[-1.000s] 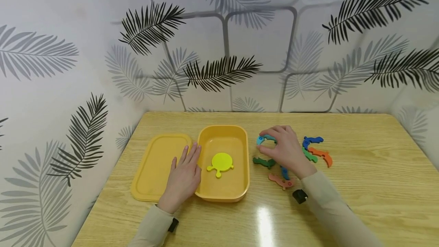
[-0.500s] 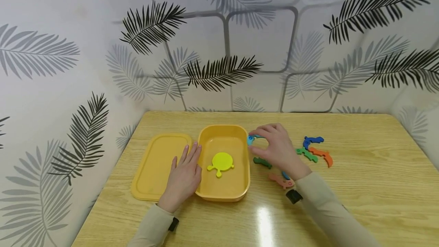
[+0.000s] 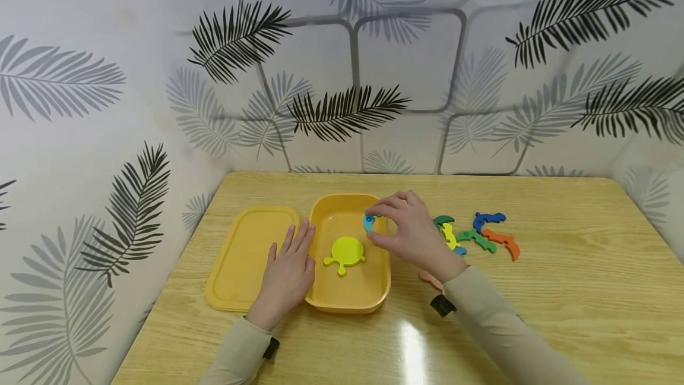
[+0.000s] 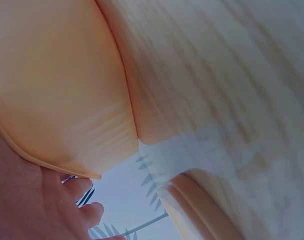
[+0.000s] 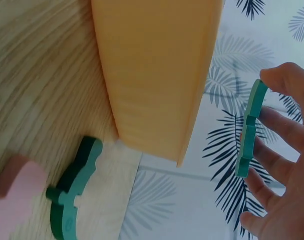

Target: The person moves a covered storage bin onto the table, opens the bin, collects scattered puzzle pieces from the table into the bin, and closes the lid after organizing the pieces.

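Note:
In the head view, my right hand (image 3: 417, 230) pinches a light blue wavy-edged flat piece (image 3: 369, 221) between thumb and fingers. It overlaps the right rim of the yellow-orange plastic box (image 3: 386, 284). The right wrist view shows the held piece (image 5: 248, 135) edge-on, beside the box's outer wall (image 5: 157, 65). A bright yellow piece (image 3: 346, 251), round with short knobbed legs, lies on the box floor. My left hand (image 3: 285, 281) rests with straight fingers along the box's left rim, partly over the flat lid (image 3: 235, 266). In the left wrist view its fingers sit at the rim.
Several coloured pieces lie right of the box: dark green (image 3: 443, 219), small yellow (image 3: 449, 236), green (image 3: 477, 240), blue (image 3: 487, 218), orange (image 3: 502, 241) and pink (image 3: 431, 280). My right forearm partly covers that group. A patterned wall (image 3: 401, 147) stands behind the wooden table (image 3: 588, 290).
My right hand has moved left with the light blue piece, from the loose pieces to over the box's right rim, uncovering the small yellow piece. The left hand stays put.

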`<action>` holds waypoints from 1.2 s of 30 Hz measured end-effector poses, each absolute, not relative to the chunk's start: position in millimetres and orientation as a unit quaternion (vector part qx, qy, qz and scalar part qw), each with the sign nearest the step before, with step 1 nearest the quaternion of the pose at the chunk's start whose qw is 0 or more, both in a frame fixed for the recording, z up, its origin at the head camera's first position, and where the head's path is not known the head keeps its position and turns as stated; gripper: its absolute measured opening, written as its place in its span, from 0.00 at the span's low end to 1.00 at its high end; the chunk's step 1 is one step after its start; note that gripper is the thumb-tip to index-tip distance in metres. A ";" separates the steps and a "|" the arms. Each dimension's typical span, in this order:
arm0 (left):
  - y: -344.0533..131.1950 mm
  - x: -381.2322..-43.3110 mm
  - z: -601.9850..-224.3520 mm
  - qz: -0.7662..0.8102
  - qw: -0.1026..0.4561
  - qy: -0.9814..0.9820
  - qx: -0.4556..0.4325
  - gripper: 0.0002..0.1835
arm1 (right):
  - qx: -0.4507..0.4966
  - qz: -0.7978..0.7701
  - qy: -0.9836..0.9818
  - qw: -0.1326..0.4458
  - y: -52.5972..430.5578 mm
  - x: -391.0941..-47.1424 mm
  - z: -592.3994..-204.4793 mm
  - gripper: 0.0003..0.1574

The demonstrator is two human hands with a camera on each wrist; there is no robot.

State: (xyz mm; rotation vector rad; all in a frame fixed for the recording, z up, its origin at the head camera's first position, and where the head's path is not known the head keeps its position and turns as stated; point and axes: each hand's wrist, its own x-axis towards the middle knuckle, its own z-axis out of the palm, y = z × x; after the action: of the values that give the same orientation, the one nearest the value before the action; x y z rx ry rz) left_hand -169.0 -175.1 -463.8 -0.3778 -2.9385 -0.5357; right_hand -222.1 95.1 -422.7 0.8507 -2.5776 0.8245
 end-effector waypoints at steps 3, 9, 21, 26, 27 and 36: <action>-175.0 -169.1 -464.1 -0.178 0.065 -0.974 -0.126 0.29 | 0.306 0.280 -0.897 0.150 88.1 -221.5 -423.8 0.24; -174.8 -168.2 -463.7 -0.185 0.056 -0.974 -0.118 0.29 | 0.330 0.265 -0.893 0.155 74.6 -220.8 -427.3 0.23; -174.9 -169.7 -464.7 -0.171 0.056 -0.977 -0.118 0.30 | 0.354 0.222 -0.900 0.128 50.6 -222.6 -444.6 0.22; -174.5 -169.9 -465.3 -0.172 0.057 -0.976 -0.120 0.30 | 0.349 0.228 -0.903 0.107 46.1 -222.3 -451.8 0.24; -174.4 -169.9 -465.4 -0.172 0.058 -0.976 -0.120 0.30 | 0.347 0.228 -0.904 0.102 45.9 -221.8 -452.8 0.25; -174.5 -170.1 -465.3 -0.167 0.062 -0.977 -0.118 0.30 | 0.327 0.228 -0.913 0.091 48.5 -215.9 -452.0 0.32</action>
State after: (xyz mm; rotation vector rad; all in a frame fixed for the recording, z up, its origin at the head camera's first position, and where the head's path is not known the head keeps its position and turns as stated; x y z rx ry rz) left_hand -170.1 -174.5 -465.3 -0.3575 -2.9534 -0.5037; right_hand -215.9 48.5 -452.0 0.9717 -2.7130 0.6769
